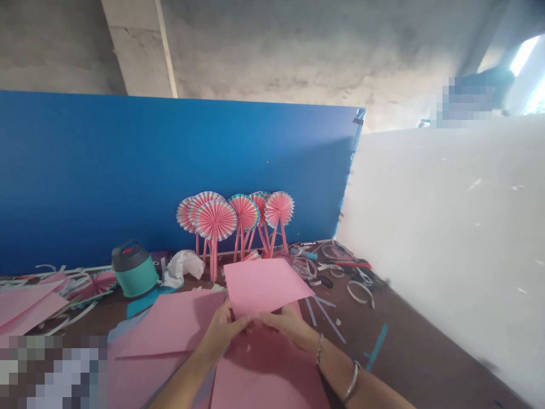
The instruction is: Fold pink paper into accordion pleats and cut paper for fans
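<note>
A pink paper sheet is held up by its near edge, slightly tilted above the table. My left hand pinches it at the lower left corner, thumb on top. On the other side my right hand grips the same edge, its thumb close to the left one; its other fingers are hidden under the paper. Below both hands lies another pink sheet on the table. More pink sheets are spread beside my left hand.
Several round pleated paper fans on pink sticks lean against the blue partition. A teal and grey container and crumpled white plastic stand left. Scissors, paper strips and a teal strip lie right, before a white panel.
</note>
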A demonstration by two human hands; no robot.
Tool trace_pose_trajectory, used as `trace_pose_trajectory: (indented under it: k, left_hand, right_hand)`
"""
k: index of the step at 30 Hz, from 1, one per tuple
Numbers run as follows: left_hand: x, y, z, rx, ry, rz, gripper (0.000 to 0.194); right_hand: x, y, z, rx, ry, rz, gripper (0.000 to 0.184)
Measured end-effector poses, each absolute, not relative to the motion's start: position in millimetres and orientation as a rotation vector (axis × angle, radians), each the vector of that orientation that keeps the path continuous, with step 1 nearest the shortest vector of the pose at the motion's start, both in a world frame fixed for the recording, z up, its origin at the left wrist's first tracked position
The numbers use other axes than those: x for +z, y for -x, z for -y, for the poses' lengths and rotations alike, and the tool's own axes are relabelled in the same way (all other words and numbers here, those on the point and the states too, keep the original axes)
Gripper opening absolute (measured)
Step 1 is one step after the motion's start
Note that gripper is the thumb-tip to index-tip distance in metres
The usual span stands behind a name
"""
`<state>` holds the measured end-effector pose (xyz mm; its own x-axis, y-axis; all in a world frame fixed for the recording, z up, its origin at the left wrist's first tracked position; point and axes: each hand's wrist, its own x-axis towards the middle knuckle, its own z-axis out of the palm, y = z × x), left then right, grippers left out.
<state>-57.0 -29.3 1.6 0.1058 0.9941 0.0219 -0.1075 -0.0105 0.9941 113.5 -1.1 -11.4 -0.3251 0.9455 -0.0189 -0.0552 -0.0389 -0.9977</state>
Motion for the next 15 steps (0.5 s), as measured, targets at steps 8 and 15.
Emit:
trace_pose_trajectory:
  k: [8,15]
  left_hand:
    - [11,64,33,1.18,-1.17,-0.971,0.044]
    - [9,88,22,1.221,-1.151,-0.977,0.04]
  right_hand:
    - [1,-135,-11,1.48,0.976,1.448,0.032]
    - [7,-181,-42,1.412,0.837,1.254,0.029]
